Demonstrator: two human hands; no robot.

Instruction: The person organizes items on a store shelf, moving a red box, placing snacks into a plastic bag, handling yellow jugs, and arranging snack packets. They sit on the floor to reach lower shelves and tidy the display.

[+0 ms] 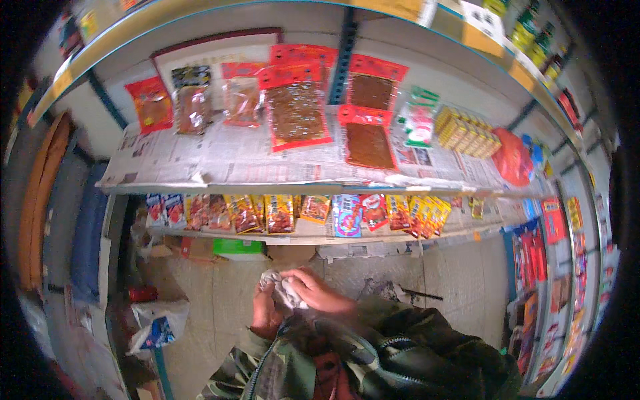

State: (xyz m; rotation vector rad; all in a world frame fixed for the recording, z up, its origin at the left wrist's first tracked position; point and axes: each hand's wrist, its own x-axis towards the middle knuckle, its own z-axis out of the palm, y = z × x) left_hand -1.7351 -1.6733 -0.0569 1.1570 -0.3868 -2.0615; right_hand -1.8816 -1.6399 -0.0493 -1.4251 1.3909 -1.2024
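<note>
A crumpled white cloth (290,294) is bunched between both my hands, close in front of my jacket. My left hand (266,312) grips its left side, thumb pointing up. My right hand (320,292) lies over its right side with the fingers bent. Beyond my hands stands a metal shelf unit, its upper board lined with newspaper (240,160). On that board stand a large red-topped clear packet of brown food (296,112) and a similar packet (370,145) to its right.
Several snack packets (279,214) line the lower shelf. Yellow boxes (467,132) and a red plastic bag (512,156) sit at the upper board's right end. A green box (239,247) is beneath. Stocked shelves (555,290) flank the right; a white plastic bag (160,322) is at left.
</note>
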